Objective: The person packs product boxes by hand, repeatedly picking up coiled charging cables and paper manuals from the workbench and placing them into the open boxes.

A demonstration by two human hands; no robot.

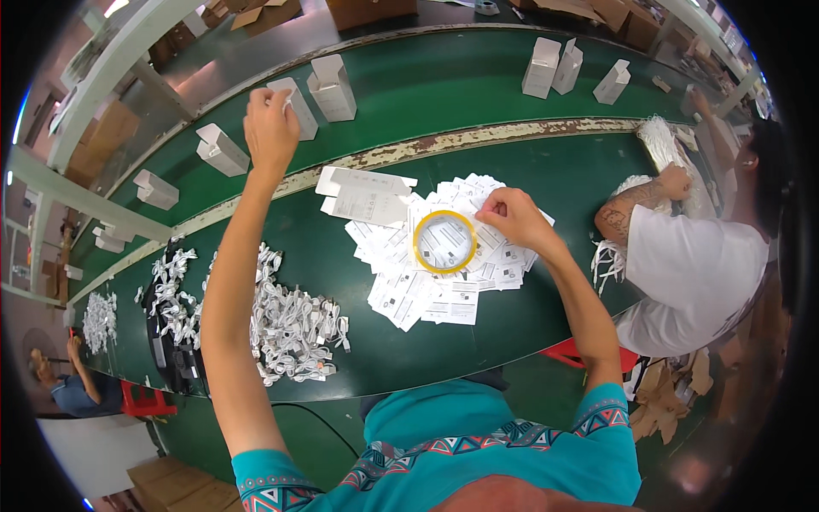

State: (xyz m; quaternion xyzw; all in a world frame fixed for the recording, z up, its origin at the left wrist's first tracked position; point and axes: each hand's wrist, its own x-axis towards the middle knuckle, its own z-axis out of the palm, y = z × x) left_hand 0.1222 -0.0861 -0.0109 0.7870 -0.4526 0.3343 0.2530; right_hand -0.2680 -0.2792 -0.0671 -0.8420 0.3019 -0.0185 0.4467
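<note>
My left hand [271,128] reaches far out over the green belt and grips a small white carton [297,104] that stands upright with its top flap open. My right hand [510,215] rests on a spread of white printed leaflets [444,282] on the near green table, fingers pinching the edge of one leaflet. A roll of yellow tape [444,241] lies flat on the leaflets just left of that hand. Flat unfolded white cartons [365,196] lie beside the pile.
More open white cartons [333,87] stand along the belt [444,85], others at the right [541,68]. A heap of coiled white cables [290,328] lies at my left. A person in a white shirt [695,273] works at the right with white cables; another person sits far left [72,388].
</note>
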